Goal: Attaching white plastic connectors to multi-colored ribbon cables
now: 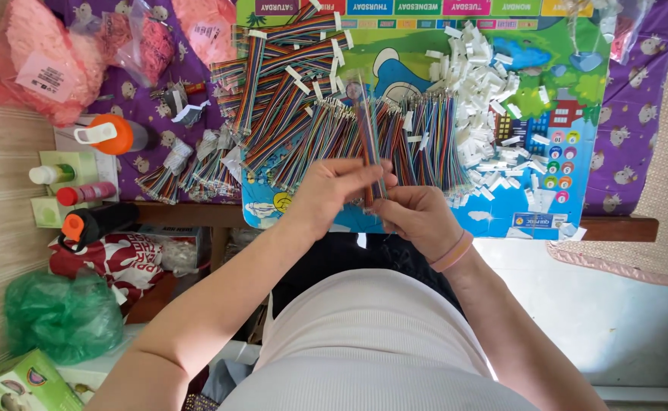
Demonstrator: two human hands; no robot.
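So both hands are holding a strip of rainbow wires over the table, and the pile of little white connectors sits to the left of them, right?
Not quite. The head view shows the pile of little white connectors on the right. Both the left hand and right hand do hold the strip of rainbow wires.

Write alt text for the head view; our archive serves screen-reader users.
Both hands, left hand and right hand, hold a strip of coloured wires upright over a picture mat. Wire bundles and white plastic connectors lie on the mat.
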